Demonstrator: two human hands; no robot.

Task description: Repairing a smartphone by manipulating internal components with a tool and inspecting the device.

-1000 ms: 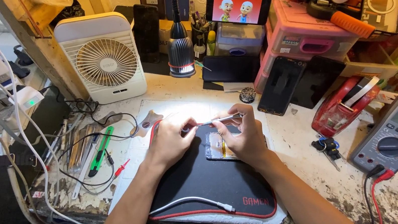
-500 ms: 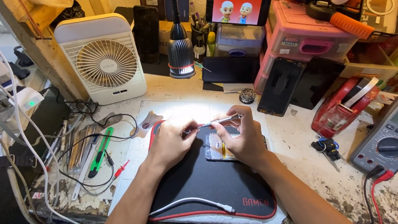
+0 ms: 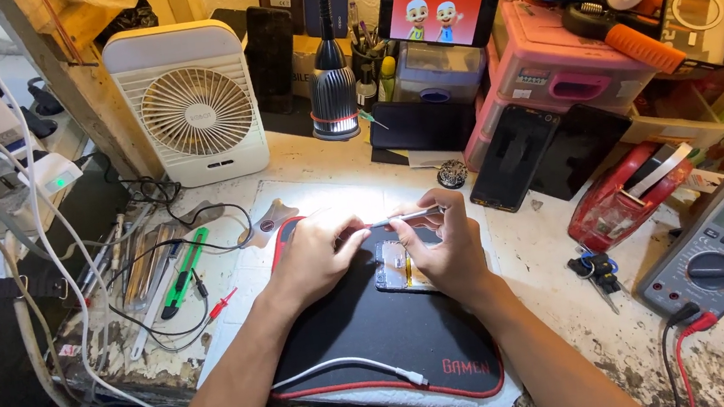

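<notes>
A small lamp [image 3: 333,96] shines down and makes a very bright white spot on the bench [image 3: 334,199], so bright that detail is lost there. The sides are darker. The picture is sharp, and bends a little at the edges.

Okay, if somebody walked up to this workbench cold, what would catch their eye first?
Probably the two bare hands, left hand and right hand, pinching a thin silver metal tool over an opened phone on the black red-edged mat at centre. Behind stand a white square desk fan and a propped phone showing a red cartoon screen.
</notes>
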